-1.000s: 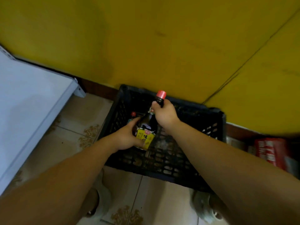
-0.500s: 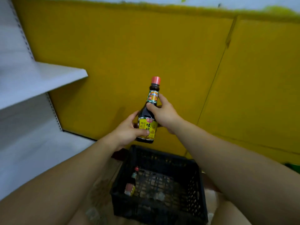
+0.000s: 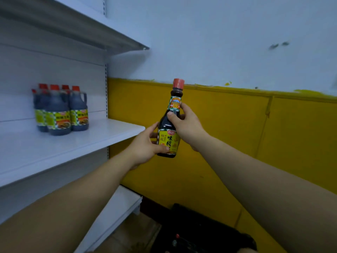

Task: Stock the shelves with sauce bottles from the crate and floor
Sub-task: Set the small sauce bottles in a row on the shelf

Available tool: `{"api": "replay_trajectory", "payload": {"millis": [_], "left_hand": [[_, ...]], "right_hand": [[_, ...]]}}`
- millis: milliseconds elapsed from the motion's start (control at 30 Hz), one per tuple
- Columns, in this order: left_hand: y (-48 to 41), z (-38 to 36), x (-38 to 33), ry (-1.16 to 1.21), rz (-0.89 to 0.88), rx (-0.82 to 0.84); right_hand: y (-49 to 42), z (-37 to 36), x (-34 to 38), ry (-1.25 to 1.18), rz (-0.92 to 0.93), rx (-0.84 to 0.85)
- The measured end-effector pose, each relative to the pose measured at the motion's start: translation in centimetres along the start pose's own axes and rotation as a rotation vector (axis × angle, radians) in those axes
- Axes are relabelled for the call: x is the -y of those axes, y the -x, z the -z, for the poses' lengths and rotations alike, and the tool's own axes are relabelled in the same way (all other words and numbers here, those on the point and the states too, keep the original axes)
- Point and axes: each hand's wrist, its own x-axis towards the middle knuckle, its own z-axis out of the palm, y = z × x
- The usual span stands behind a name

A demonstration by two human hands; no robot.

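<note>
both bare forearms reach forward and upward. left hand wraps the bottle low down, thumb in front; right hand grips its neck.

Small shop: white retail shelving, jugs of sauce in rows, stock crate.

The crate runs off the bottom edge, its right end behind the right forearm. The small bottle inside is a dark blur. The jugs on the shelf are smeared, their labels unreadable, and the rear ones are hidden. The left hand covers the label's foot on the held bottle.
</note>
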Motion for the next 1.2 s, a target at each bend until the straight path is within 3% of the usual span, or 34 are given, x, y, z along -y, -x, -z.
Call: {"api": "replay_trajectory", "payload": {"millis": [400, 567, 867, 1033, 1200], "left_hand": [[10.8, 9.3, -3.1, -0.218, 0.052, -0.406], [16.6, 13.2, -4.0, -0.295, 0.124, -0.594], [25.3, 20.5, -4.8, -0.441, 0.313, -0.810], [28.2, 25.3, -3.5, -0.599, 0.513, -0.871], [30.3, 29.4, -1.6, -0.869, 0.805, -0.827]], "right_hand": [[1.9, -11.8, 6.3, -0.249, 0.159, 0.419], [4.3, -18.0, 9.5, -0.310, 0.230, 0.616], [9.0, -28.2, 14.7, -0.442, 0.241, 0.826], [9.5, -34.0, 16.5, -0.463, 0.287, 0.888], [8.5, -39.6, 16.4, -0.440, 0.269, 0.921]]}}
